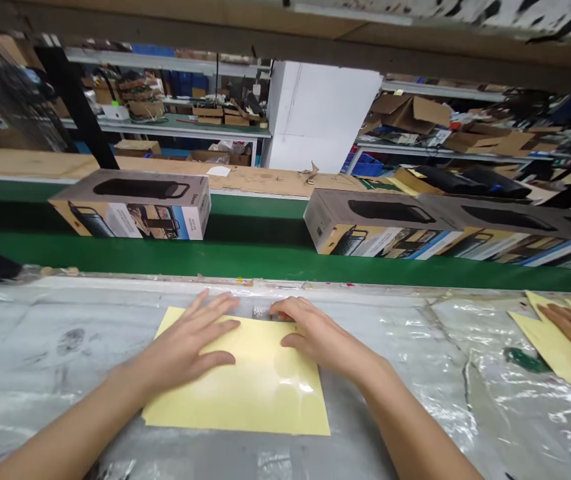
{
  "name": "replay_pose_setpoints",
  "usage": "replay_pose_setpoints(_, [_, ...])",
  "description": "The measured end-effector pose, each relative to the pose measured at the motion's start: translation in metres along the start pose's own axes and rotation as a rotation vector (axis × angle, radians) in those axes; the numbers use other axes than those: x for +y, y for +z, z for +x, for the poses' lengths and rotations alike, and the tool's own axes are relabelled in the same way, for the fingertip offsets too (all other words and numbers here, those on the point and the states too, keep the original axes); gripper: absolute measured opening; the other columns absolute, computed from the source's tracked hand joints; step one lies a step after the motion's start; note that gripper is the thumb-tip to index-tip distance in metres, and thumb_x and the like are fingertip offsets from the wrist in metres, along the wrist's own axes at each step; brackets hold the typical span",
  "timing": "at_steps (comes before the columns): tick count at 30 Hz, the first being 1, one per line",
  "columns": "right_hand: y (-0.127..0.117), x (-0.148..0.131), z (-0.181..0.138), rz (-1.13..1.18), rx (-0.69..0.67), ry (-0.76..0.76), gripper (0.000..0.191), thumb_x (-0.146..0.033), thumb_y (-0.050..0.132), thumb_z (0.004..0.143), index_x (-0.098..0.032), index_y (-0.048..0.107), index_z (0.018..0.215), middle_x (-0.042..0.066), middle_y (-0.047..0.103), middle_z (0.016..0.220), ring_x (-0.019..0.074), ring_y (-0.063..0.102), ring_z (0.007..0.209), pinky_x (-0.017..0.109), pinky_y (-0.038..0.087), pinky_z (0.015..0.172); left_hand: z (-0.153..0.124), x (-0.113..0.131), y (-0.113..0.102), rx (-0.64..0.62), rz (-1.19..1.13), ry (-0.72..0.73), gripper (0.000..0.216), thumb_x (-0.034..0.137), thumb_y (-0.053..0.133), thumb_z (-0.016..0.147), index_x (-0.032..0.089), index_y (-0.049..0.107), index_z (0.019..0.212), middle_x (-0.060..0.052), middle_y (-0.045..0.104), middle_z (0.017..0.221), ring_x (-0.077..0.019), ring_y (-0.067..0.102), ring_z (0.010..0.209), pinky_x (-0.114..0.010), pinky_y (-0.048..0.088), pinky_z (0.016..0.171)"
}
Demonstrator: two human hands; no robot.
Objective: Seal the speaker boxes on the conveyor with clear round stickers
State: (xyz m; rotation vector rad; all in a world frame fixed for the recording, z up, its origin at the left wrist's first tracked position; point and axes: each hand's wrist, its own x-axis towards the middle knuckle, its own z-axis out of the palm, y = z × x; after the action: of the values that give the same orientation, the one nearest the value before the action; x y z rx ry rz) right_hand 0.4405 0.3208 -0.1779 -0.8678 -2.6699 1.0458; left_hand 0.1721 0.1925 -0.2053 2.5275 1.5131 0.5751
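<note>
The yellow paper [238, 400] could slide or crease

In the head view, the paper lies flat on the surface [30, 373]. Our left hand [188, 348] is on it, fingers spread wide, gripping nothing. Our right hand [319, 337] is at its top edge, fingers bent, thumb apart; we see no grip. If we push one side harder, the paper could turn. Bumps in the plastic [440, 387] could crease it.

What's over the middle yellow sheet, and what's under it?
The left hand is over the left part of the yellow sheet, the right hand over its far right corner. The plastic-covered bench shows around it; whatever lies directly underneath is covered and can't be seen.
</note>
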Motion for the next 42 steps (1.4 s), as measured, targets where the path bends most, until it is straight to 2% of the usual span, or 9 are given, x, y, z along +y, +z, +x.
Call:
replay_pose_setpoints(3, [-0.002, -0.007, -0.003, -0.123, 0.027, -0.034, 0.037, 0.006, 0.060, 0.084, -0.021, 0.063, 0.109, 0.006, 0.065, 0.112, 0.0246, 0.057, 0.112, 0.037, 0.045, 0.096, 0.003, 0.017, 0.010, -0.012, -0.026, 0.137, 0.043, 0.039, 0.067, 0.098, 0.020, 0.060, 0.135, -0.014, 0.053, 0.151, -0.0308, 0.046, 0.144, -0.056, 0.028, 0.125])
replay_pose_setpoints(6, [0.003, -0.012, -0.012, -0.166, -0.036, -0.043, 0.021, 0.001, 0.062, 0.089, -0.018, 0.066, 0.097, 0.005, 0.065, 0.100, 0.0229, 0.061, 0.098, 0.034, 0.048, 0.085, 0.013, 0.025, 0.012, -0.040, -0.039, 0.157, 0.030, 0.037, 0.072, 0.094, 0.019, 0.069, 0.118, -0.014, 0.062, 0.140, -0.0329, 0.056, 0.133, -0.052, 0.041, 0.116])
replay_pose_setpoints(9, [0.013, -0.012, -0.023, -0.181, -0.037, -0.031, 0.021, 0.002, 0.061, 0.091, -0.018, 0.069, 0.091, 0.004, 0.064, 0.094, 0.0217, 0.062, 0.091, 0.032, 0.048, 0.078, 0.026, 0.025, 0.011, -0.038, -0.083, 0.145, 0.012, 0.029, 0.072, 0.094, 0.018, 0.070, 0.089, -0.010, 0.068, 0.120, -0.0296, 0.062, 0.116, -0.042, 0.052, 0.099])
replay_pose_setpoints(12, [0.023, -0.010, -0.031, -0.143, 0.035, -0.008, 0.022, 0.001, 0.059, 0.093, -0.018, 0.071, 0.093, 0.004, 0.063, 0.092, 0.0211, 0.062, 0.091, 0.030, 0.048, 0.078, 0.034, 0.022, 0.017, 0.008, -0.148, 0.115, 0.022, 0.022, 0.074, 0.092, 0.018, 0.060, 0.076, -0.006, 0.066, 0.105, -0.0251, 0.063, 0.105, -0.036, 0.051, 0.089])
replay_pose_setpoints(19, [0.029, -0.008, -0.032, -0.147, 0.050, -0.001, 0.029, 0.009, 0.055, 0.088, -0.016, 0.067, 0.082, 0.003, 0.062, 0.086, 0.0205, 0.060, 0.087, 0.028, 0.046, 0.073, 0.032, 0.022, 0.030, 0.041, -0.253, 0.052, 0.025, 0.019, 0.075, 0.091, 0.018, 0.052, 0.080, -0.004, 0.061, 0.107, -0.0221, 0.059, 0.103, -0.035, 0.046, 0.088])
replay_pose_setpoints(29, [0.034, -0.004, -0.039, -0.175, 0.085, -0.067, 0.019, -0.001, 0.058, 0.095, -0.017, 0.067, 0.094, 0.004, 0.064, 0.091, 0.0220, 0.059, 0.088, 0.031, 0.048, 0.075, 0.032, 0.022, 0.028, 0.034, -0.263, 0.029, 0.021, 0.021, 0.073, 0.093, 0.019, 0.055, 0.081, -0.004, 0.063, 0.108, -0.0216, 0.059, 0.105, -0.034, 0.047, 0.089])
replay_pose_setpoints(36, [0.030, -0.005, -0.041, -0.190, 0.052, -0.091, 0.026, -0.002, 0.048, 0.098, -0.018, 0.065, 0.086, 0.005, 0.061, 0.089, 0.0214, 0.058, 0.085, 0.032, 0.048, 0.072, 0.032, 0.022, 0.028, 0.048, -0.233, 0.032, 0.021, 0.027, 0.070, 0.095, 0.019, 0.056, 0.082, -0.006, 0.063, 0.108, -0.0230, 0.059, 0.104, -0.035, 0.048, 0.087])
replay_pose_setpoints(40, [0.023, -0.007, -0.046, -0.113, 0.045, -0.059, 0.024, -0.004, 0.050, 0.098, -0.020, 0.065, 0.106, 0.006, 0.060, 0.104, 0.0224, 0.058, 0.100, 0.034, 0.050, 0.084, 0.031, 0.022, 0.029, 0.057, -0.222, 0.030, 0.023, 0.028, 0.074, 0.093, 0.019, 0.056, 0.082, -0.006, 0.063, 0.109, -0.0232, 0.060, 0.105, -0.035, 0.048, 0.088])
replay_pose_setpoints(42, [0.021, -0.008, -0.048, -0.127, 0.023, -0.044, 0.025, -0.005, 0.051, 0.098, -0.023, 0.065, 0.109, 0.006, 0.059, 0.108, 0.0225, 0.058, 0.101, 0.033, 0.050, 0.084, 0.031, 0.022, 0.030, 0.054, -0.223, 0.025, 0.023, 0.029, 0.074, 0.093, 0.019, 0.056, 0.082, -0.006, 0.063, 0.110, -0.0233, 0.060, 0.105, -0.035, 0.048, 0.088])
